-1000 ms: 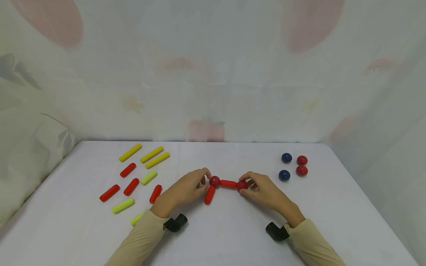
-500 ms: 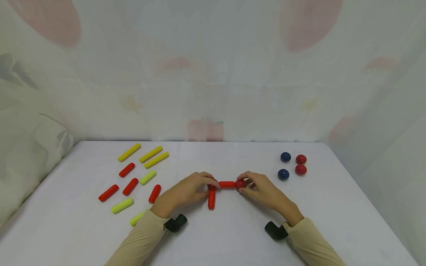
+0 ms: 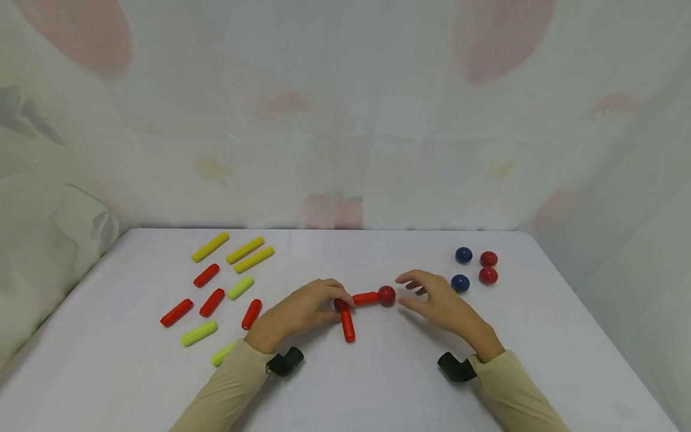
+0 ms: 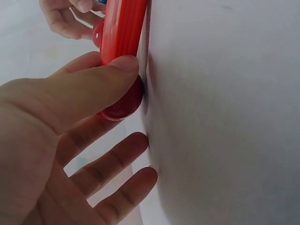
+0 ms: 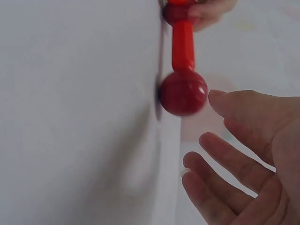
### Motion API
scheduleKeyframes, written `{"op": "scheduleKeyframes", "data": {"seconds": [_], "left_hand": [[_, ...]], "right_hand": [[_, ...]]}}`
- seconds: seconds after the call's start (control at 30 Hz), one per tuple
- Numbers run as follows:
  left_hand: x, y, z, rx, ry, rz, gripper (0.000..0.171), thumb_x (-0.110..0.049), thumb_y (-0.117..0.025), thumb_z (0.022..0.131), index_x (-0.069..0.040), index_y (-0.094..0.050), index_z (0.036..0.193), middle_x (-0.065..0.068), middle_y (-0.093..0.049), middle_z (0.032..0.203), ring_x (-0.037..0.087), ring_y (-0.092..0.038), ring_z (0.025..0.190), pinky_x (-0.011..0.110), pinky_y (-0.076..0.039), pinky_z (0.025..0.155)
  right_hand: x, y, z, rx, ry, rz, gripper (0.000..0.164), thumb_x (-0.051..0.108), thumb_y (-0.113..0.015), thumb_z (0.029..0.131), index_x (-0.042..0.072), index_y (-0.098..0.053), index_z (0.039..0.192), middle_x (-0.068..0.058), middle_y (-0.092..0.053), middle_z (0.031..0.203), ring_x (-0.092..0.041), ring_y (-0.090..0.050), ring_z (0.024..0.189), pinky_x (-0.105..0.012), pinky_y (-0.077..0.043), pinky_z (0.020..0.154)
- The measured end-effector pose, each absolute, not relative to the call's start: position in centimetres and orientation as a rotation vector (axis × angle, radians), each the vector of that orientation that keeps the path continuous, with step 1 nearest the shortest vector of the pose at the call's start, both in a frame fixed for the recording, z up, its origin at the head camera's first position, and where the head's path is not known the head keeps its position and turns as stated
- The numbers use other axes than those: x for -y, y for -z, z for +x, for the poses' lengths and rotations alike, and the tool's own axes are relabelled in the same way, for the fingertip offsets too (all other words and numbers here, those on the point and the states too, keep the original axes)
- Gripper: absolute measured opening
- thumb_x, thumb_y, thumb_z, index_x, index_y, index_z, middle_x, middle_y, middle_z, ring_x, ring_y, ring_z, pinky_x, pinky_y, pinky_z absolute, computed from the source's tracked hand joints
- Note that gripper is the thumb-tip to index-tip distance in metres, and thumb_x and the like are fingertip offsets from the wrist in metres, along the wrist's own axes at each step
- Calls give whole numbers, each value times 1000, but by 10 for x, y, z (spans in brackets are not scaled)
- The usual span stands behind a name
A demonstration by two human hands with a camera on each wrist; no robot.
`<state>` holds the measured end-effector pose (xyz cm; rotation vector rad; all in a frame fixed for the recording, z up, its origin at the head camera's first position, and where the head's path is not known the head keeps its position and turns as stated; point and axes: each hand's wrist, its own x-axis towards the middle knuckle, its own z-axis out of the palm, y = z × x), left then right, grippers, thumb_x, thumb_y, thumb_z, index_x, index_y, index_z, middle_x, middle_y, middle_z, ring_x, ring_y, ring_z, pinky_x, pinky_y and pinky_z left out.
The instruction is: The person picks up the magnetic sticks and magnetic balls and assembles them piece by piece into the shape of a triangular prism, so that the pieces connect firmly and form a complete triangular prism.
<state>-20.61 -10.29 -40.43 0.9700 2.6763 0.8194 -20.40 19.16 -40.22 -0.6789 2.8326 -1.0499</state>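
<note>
Two red balls and two short red rods are joined on the table into a bent shape. My left hand (image 3: 308,309) pinches the left red ball (image 4: 125,106) between thumb and fingers, covering much of it in the head view. One red rod (image 3: 348,325) points from that ball toward me. Another red rod (image 3: 366,299) runs right to the second red ball (image 3: 387,295). Beside that second ball is my right hand (image 3: 438,303), its fingers spread and a small gap away from the ball, as the right wrist view also shows.
Several loose red rods (image 3: 212,302) lie at the left among yellow rods (image 3: 245,250) and yellow-green rods (image 3: 199,333), one partly behind my left sleeve. At the right are two blue balls (image 3: 460,283) and two more red balls (image 3: 488,275). Patterned cloth (image 3: 335,150) hangs behind the table.
My left hand has moved onto the left ball, and the joined piece has turned, its near rod swinging right. My right hand has let go of the right ball and drawn back rightward.
</note>
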Motion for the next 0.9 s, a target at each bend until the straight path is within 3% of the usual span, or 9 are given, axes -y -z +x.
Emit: {"op": "scheduleKeyframes", "data": {"seconds": [0.23, 0.53, 0.9], "left_hand": [[103, 405, -207, -2677, -818, 999, 30, -11, -76, 87, -21, -72, 114, -9, -66, 111, 9, -59, 100, 34, -52, 95], [104, 407, -208, -2684, -833, 968, 29, -13, -77, 86, -22, -72, 113, -10, -66, 110, 9, -59, 99, 33, -52, 93], [106, 409, -209, -2684, -881, 936, 28, -15, -77, 86, -24, -72, 111, -11, -67, 108, 8, -59, 102, 34, -51, 95]], "right_hand": [[-213, 394, -209, -2895, 1053, -649, 38, 22, -72, 91, 7, -63, 125, -12, -68, 121, -34, -64, 111, -49, -54, 93], [-240, 383, -211, -2978, 964, -530, 39, 21, -74, 89, 6, -64, 123, -17, -66, 122, -39, -61, 114, -53, -54, 92], [-263, 385, -218, -2936, 855, -441, 39, 15, -75, 87, 1, -63, 121, -23, -61, 128, -45, -53, 121, -60, -45, 100]]}}
